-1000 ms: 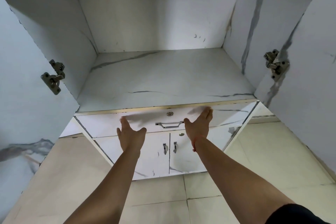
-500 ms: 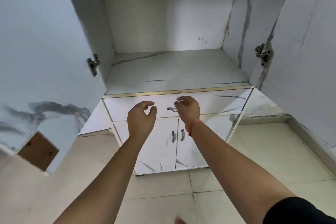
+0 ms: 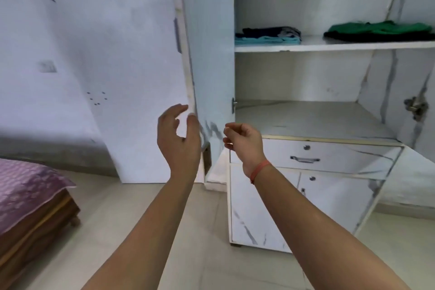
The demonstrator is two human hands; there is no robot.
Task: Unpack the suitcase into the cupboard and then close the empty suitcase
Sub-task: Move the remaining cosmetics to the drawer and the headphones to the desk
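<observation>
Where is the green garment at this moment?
The green garment lies folded on the cupboard's upper shelf, right side of the head view, across from the blue stack.

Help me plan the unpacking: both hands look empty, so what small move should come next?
Probably turn away to find the suitcase: left hand and right hand hold nothing, folded clothes sit above, the lower shelf is bare, and no suitcase is in view.

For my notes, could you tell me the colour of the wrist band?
Orange-red thread band on the right wrist, head view.
</observation>
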